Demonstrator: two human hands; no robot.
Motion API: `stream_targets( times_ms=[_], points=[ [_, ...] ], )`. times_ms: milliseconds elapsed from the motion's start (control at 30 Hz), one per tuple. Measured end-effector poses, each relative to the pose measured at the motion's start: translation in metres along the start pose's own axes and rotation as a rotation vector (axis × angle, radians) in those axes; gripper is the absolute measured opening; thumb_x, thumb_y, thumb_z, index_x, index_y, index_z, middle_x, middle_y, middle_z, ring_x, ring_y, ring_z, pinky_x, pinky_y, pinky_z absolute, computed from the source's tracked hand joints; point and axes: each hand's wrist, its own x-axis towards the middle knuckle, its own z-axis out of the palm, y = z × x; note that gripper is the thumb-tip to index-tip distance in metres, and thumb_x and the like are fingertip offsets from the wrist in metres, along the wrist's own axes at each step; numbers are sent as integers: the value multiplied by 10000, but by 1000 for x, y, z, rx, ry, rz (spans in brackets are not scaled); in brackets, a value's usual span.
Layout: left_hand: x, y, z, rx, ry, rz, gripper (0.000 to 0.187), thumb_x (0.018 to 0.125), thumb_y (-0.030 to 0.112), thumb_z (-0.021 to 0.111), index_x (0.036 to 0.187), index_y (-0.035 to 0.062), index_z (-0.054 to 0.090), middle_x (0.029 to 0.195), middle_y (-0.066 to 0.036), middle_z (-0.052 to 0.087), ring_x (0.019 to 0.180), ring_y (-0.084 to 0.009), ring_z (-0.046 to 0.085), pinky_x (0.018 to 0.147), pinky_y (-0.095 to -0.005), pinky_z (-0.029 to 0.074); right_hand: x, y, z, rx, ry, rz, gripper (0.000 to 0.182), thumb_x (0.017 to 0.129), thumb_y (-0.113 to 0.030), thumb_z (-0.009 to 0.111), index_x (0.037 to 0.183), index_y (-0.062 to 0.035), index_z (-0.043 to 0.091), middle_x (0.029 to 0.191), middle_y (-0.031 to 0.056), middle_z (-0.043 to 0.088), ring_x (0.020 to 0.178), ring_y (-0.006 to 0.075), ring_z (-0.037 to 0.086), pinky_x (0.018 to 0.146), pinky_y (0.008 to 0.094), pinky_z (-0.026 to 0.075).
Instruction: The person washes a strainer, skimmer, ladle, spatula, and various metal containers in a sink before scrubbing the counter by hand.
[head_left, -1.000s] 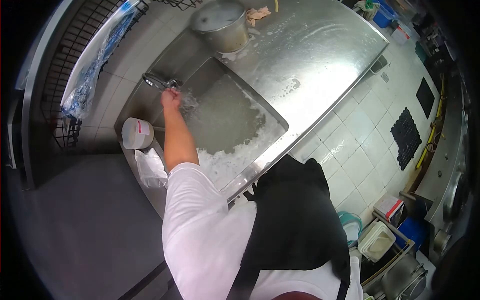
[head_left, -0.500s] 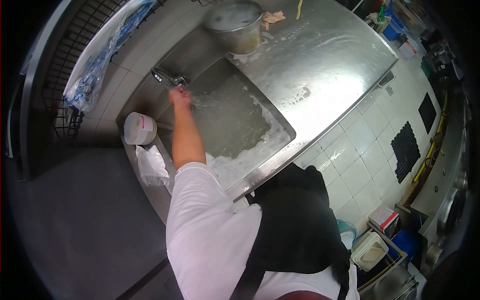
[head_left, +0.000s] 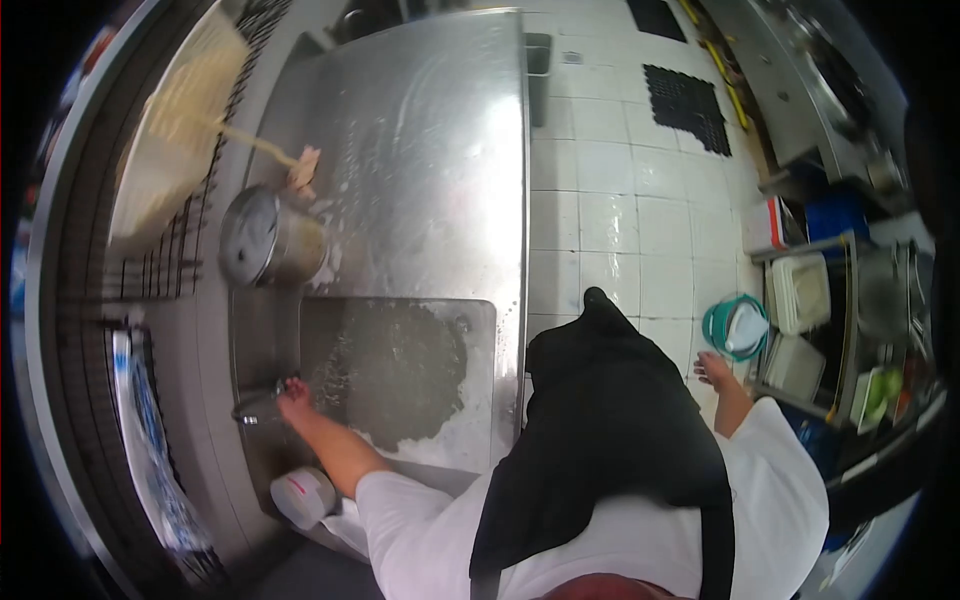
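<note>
My left hand (head_left: 296,398) is at the chrome faucet (head_left: 262,405) on the sink's wall side, fingers curled against it; the exact grip is partly hidden. Below it, the steel sink (head_left: 480,385) holds cloudy water with white foam along the edges. My right hand (head_left: 714,369) hangs out to the right over the floor, fingers apart and holding nothing. Closest to it is a teal bucket (head_left: 712,328) with something white inside. A large metal pot (head_left: 300,250) of cloudy liquid stands on the steel counter beside the sink.
A pinkish cloth (head_left: 304,172) lies on the steel counter (head_left: 430,180) behind the pot. A white tub (head_left: 303,497) sits at the sink's near corner. Wire racks line the left wall. On the right, a shelf holds pale plastic containers (head_left: 800,292). Black mats (head_left: 688,108) lie on the tiled floor.
The view has swung right, bringing my right hand and the teal bucket into sight. My left hand stays at the faucet. Splashing beside it is less distinct now.
</note>
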Motion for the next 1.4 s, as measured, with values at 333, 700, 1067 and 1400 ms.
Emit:
stream_targets(
  times_ms=[333, 700, 1067, 1400],
  points=[
    [-19, -35, -24, 642, -211, 109, 311, 979, 223, 349, 1091, 50, 582, 964, -106, 633, 802, -225, 613, 607, -365, 512, -16, 4, 10, -47, -14, 61, 312, 932, -337, 501, 1164, -132, 542, 950, 1, 604, 782, 118, 577, 682, 313, 472],
    [-226, -301, -117, 1001, -133, -144, 183, 914, 227, 496, 870, 95, 615, 652, -29, 548, 554, -143, 516, 463, -290, 413, 79, -40, -12, 56, -162, 91, 296, 947, -336, 492, 1167, -144, 538, 973, 20, 606, 808, 143, 584, 691, 336, 470],
    [-332, -366, 81, 1415, -92, 697, 347, 942, 266, 435, 876, -49, 566, 787, -147, 599, 709, -222, 506, 686, -391, 424, 203, -113, -121, 116, -232, -48, 329, 914, -358, 529, 1143, -121, 545, 890, 2, 603, 727, 109, 573, 624, 299, 457],
    [-364, -421, 165, 1639, 275, 1020, 404, 900, 319, 464, 1121, 18, 618, 1156, -240, 587, 1086, -390, 533, 939, -462, 396, 189, -193, -164, 264, -102, -147, 349, 942, -379, 519, 1120, -80, 549, 954, 35, 603, 820, 108, 575, 623, 211, 443]
  ],
)
